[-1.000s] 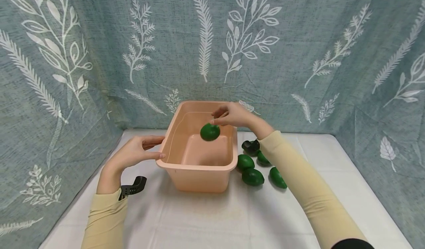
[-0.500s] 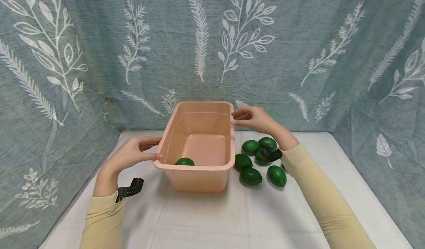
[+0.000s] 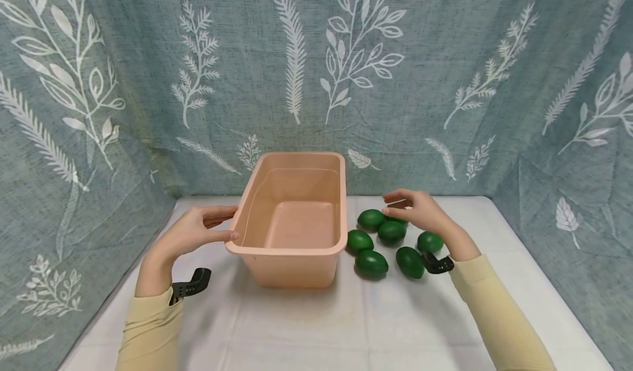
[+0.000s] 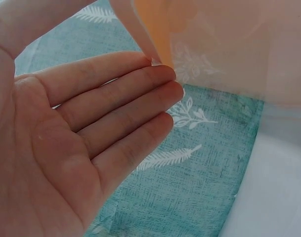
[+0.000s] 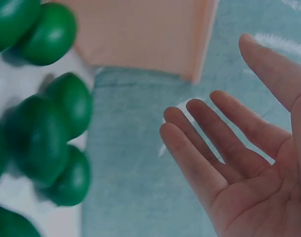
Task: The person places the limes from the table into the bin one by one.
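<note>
A peach-coloured plastic basin (image 3: 292, 269) stands on the white cloth, its inner floor bare where I can see it; the near end inside is hidden by the front wall. My left hand (image 3: 190, 231) touches the basin's left rim with thumb and fingertips. The left wrist view shows these fingers (image 4: 125, 103) straight against the rim. My right hand (image 3: 420, 211) hovers over the back of a group of glossy green lime-like fruits (image 3: 371, 264), holding nothing. In the right wrist view its fingers (image 5: 234, 143) are spread, with several fruits (image 5: 41, 140) off to the left.
Patterned blue-green curtains (image 3: 277, 85) rise behind and on both sides of the white-covered table (image 3: 296, 327). The fruits lie close beside the basin's right wall. Each wrist wears a black camera mount (image 3: 193, 284).
My right hand let go of a green fruit inside the basin, then moved right and down to above the fruit group. The dropped fruit has slipped from sight. My left hand stays at the rim.
</note>
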The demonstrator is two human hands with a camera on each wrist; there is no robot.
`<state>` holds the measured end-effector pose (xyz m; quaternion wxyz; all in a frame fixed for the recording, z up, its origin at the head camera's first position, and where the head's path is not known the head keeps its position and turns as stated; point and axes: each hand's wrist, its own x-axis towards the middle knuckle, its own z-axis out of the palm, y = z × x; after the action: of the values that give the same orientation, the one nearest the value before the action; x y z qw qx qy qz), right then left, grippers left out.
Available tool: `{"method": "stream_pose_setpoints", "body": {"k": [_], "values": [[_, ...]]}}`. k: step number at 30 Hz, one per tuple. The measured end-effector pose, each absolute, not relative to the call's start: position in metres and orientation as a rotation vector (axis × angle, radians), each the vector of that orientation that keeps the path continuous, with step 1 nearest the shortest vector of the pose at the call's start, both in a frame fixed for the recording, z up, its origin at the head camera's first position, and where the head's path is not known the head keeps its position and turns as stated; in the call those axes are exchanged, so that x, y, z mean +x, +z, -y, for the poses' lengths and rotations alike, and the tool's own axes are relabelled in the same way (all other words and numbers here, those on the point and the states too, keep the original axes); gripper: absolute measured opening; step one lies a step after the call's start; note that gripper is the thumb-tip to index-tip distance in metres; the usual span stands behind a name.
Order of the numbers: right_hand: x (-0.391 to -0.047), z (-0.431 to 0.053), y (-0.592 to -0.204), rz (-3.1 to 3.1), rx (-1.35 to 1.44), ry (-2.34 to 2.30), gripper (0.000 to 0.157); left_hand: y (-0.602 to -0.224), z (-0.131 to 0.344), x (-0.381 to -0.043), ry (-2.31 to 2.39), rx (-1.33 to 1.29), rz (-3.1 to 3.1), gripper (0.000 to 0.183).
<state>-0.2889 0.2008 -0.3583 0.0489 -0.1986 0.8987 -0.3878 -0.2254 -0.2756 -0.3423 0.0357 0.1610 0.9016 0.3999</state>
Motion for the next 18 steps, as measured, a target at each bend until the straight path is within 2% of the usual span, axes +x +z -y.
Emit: {"method": "stream_pose_setpoints", "body": {"k": [9, 18], "values": [[-0.271, -0.232, -0.401, -2.781, -0.481, -1.180, 0.054, -0.341, 0.276, -0.223, 1.253, 0.509, -2.763, 0.065], [-0.253, -0.251, -0.424, -2.817, -0.410, -1.156, 0.054, -0.340, 0.275, -0.223, 1.254, 0.503, -2.757, 0.066]]}}
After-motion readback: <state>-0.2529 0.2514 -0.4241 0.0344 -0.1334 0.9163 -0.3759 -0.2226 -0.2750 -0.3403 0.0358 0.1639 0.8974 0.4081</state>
